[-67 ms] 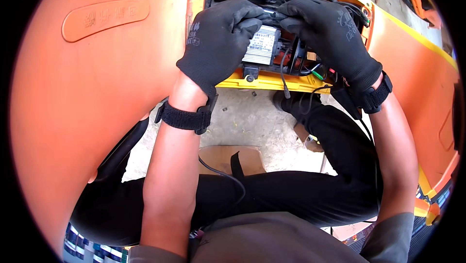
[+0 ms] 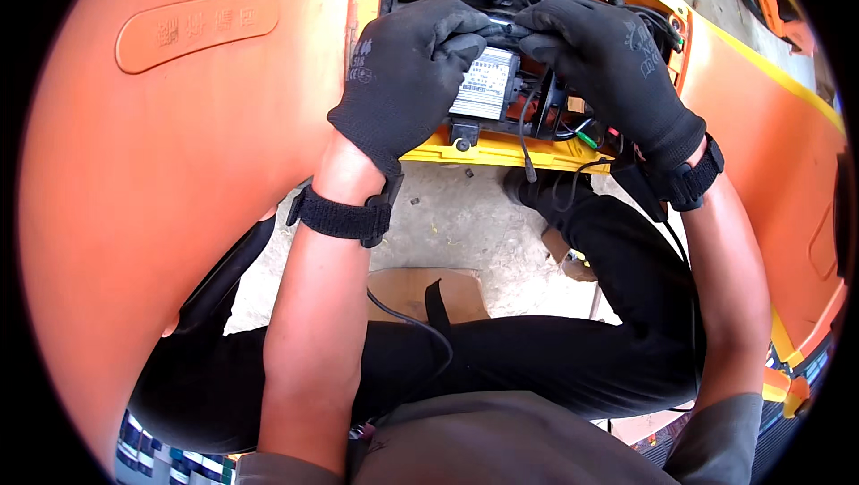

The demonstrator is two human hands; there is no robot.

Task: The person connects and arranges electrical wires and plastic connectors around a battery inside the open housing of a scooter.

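Handling dark cable by silver box | left fingers, right fingers pinched together, apparently gripping it | next move probably needs steady, matched grips

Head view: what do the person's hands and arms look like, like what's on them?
The left hand and right hand wear black gloves with pale printed marks on the backs. Each wrist has a wide black strap with a dark housing. The forearms are bare up to dark grey sleeves. A thin black cable shows beside the right forearm.
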